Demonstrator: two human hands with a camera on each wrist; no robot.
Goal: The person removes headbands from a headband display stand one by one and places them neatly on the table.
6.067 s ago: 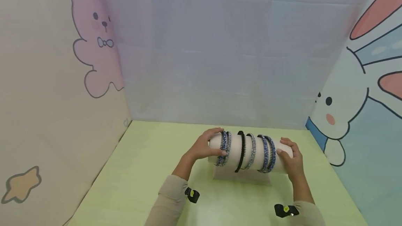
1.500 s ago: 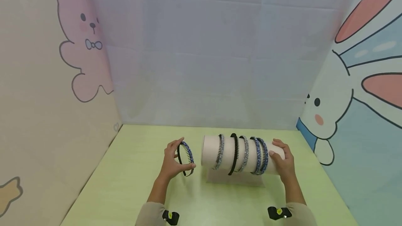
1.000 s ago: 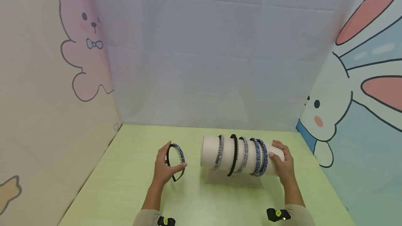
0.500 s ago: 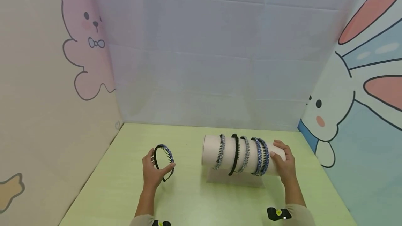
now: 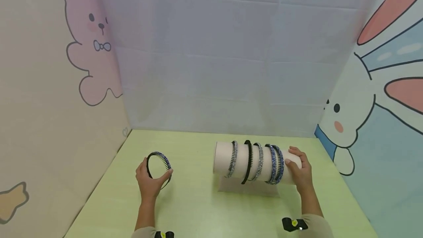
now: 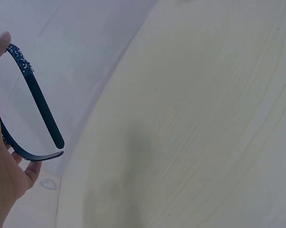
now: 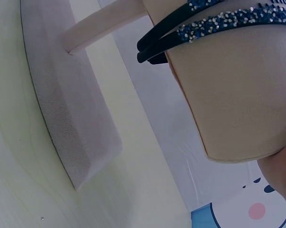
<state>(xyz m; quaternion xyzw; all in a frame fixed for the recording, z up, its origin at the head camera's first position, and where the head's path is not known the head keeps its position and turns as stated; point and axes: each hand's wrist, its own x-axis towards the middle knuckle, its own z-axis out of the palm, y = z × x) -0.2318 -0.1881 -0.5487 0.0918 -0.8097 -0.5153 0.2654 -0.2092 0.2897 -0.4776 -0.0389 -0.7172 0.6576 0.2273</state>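
Observation:
My left hand (image 5: 149, 186) holds a black toothed headband (image 5: 162, 156) with blue glitter between thumb and fingers, above the left part of the table. In the left wrist view the two free ends of this headband (image 6: 42, 107) point away from the palm. My right hand (image 5: 301, 173) grips the right end of a white cylindrical headband stand (image 5: 223, 159). Around the cylinder sit, from left to right, a silver glitter headband (image 5: 233, 161), a black headband (image 5: 248, 162), another silver one (image 5: 260, 162) and two blue ones (image 5: 280, 165) close together.
The stand's flat base (image 5: 248, 187) rests on the pale green table (image 5: 191, 208); the right wrist view shows its post (image 7: 105, 23). A plain cloth wall (image 5: 205, 65) rises behind. Side walls carry a pink bear (image 5: 96, 69) and a white rabbit (image 5: 353, 116).
Earlier my left hand was at the stand's left end, where a blue headband sat. That headband came off leftward and keeps moving left in my hand. My right hand stays on the stand.

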